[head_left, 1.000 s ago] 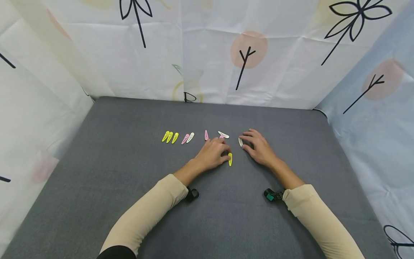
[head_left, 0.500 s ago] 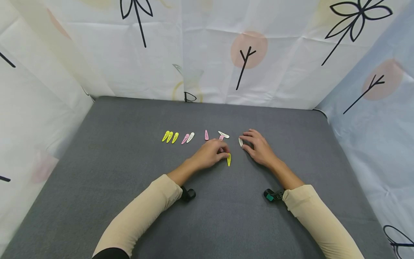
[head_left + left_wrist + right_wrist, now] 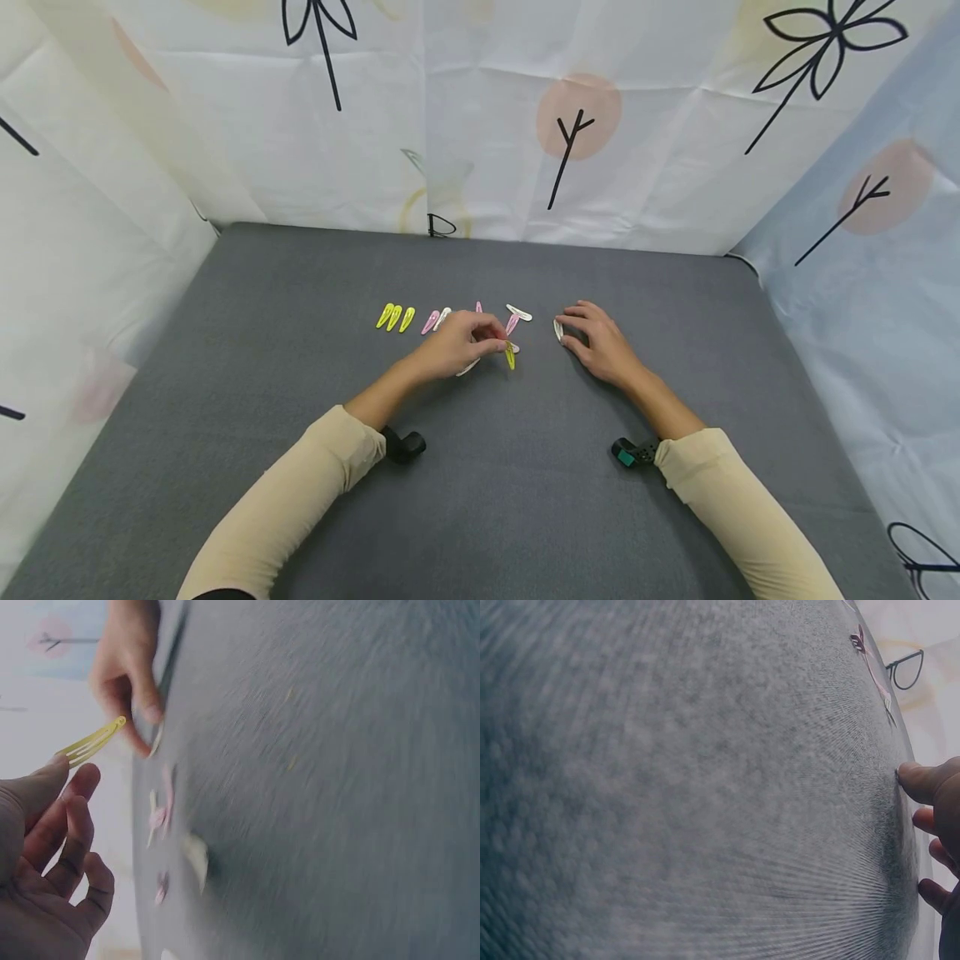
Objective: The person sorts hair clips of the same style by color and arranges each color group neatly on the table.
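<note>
1. A white cloth backdrop (image 3: 483,125), printed with black line plants and peach circles, hangs behind and beside the tabletop.
2. The gray tabletop (image 3: 525,517) fills the lower part of the head view.
3. Two beige sleeves (image 3: 292,492) reach in from the near edge.
4. The left hand (image 3: 453,343) pinches a yellow hair clip (image 3: 511,357) between thumb and forefinger, raised off the tabletop; its other fingers curl loosely.
5. The right hand (image 3: 602,343) holds a white hair clip (image 3: 558,330) on the tabletop, thumb and forefinger at its two ends.
6. Small clips lie beyond and around the left hand: three yellow clips (image 3: 393,317) side by side; a pink clip (image 3: 430,322) beside a white one; farther right, a white clip (image 3: 518,312) touching another pink one.
</note>
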Motion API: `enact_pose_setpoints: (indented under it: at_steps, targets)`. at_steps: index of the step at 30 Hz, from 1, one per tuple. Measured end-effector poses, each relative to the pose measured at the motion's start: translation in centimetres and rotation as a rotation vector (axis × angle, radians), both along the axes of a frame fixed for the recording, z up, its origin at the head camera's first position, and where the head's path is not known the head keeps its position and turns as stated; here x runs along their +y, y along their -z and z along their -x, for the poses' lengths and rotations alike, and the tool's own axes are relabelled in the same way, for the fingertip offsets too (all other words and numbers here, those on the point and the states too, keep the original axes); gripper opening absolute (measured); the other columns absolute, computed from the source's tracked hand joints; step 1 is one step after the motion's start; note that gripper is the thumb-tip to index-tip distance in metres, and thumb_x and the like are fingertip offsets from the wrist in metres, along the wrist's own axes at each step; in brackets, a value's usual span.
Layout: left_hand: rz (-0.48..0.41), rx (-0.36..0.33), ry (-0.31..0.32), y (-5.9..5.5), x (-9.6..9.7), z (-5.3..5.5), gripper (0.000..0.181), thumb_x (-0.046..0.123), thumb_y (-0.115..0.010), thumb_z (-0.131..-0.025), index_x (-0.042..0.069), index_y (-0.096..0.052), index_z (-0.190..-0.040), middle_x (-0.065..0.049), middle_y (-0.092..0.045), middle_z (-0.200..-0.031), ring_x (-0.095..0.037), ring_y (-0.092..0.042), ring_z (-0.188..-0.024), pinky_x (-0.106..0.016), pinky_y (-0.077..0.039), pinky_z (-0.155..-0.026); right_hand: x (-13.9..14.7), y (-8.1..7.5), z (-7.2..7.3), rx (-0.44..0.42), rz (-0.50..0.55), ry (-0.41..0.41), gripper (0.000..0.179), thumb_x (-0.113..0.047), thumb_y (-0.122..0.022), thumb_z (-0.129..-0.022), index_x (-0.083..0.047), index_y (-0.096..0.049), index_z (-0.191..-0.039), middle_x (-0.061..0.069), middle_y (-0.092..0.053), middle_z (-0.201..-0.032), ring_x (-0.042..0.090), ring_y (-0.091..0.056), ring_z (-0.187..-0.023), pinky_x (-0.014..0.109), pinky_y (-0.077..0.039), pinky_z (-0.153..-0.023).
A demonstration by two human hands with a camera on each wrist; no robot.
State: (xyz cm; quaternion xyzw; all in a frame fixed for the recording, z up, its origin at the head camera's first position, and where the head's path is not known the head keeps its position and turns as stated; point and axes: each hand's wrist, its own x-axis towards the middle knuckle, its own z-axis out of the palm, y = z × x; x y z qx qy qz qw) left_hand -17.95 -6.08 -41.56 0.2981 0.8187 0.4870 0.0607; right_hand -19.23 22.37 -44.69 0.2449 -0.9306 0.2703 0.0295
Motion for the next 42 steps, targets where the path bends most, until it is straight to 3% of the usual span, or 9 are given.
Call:
enact_pose_setpoints:
  at_steps: [7,12,20,34,42]
  targets:
    - [-0.005,-0.013,-0.136,-1.3,-4.2,1.0,0.003,0.006,-0.073,-0.09,0.004,-0.073,-0.093,-0.006,-0.071,-0.088,-0.016,-0.062,-0.078,-0.03,-0.049,-0.07,0.1,0.0,0.0,-0.01,0.006,-0.008,0.038,-0.007,-0.068,-0.094,0.002,-0.062,-0.131,0.024,-0.053,-0.138,0.041,-0.031,-0.142,0.063,-0.021,-0.111]
    - [0.039,-0.011,-0.217,-1.6,-7.3,1.9,0.006,0.008,-0.072,-0.091,0.003,-0.074,-0.095,-0.01,-0.072,-0.088,-0.024,-0.063,-0.078,-0.03,-0.047,-0.067,0.2,0.0,0.0,-0.016,0.003,-0.007,0.039,-0.007,-0.068,-0.094,0.002,-0.062,-0.131,0.023,-0.053,-0.139,0.04,-0.031,-0.142,0.063,-0.022,-0.111]
    - [0.171,-0.036,-0.305,-0.6,-10.4,2.7,0.015,0.011,-0.068,-0.095,0.0,-0.074,-0.104,-0.012,-0.072,-0.097,-0.023,-0.062,-0.084,-0.033,-0.047,-0.071,0.3,0.0,-0.1,0.003,0.007,-0.007,0.038,-0.007,-0.068,-0.094,0.003,-0.063,-0.13,0.023,-0.054,-0.137,0.041,-0.032,-0.141,0.063,-0.022,-0.111]
    - [0.316,-0.004,-0.285,1.1,-10.6,3.8,0.013,0.006,-0.067,-0.094,-0.002,-0.075,-0.102,-0.013,-0.072,-0.094,-0.025,-0.062,-0.085,-0.038,-0.047,-0.076,0.2,0.0,-0.1,-0.012,-0.004,0.001,0.038,-0.009,-0.067,-0.094,0.002,-0.063,-0.131,0.023,-0.054,-0.137,0.041,-0.032,-0.141,0.062,-0.023,-0.111]
    - [0.357,0.011,-0.304,1.3,-9.8,3.9,0.013,0.008,-0.068,-0.094,-0.001,-0.076,-0.101,-0.012,-0.073,-0.092,-0.024,-0.062,-0.082,-0.04,-0.046,-0.074,0.1,-0.1,-0.1,-0.002,0.0,-0.006,0.038,-0.008,-0.067,-0.095,0.002,-0.063,-0.131,0.023,-0.054,-0.137,0.041,-0.032,-0.141,0.063,-0.023,-0.11]
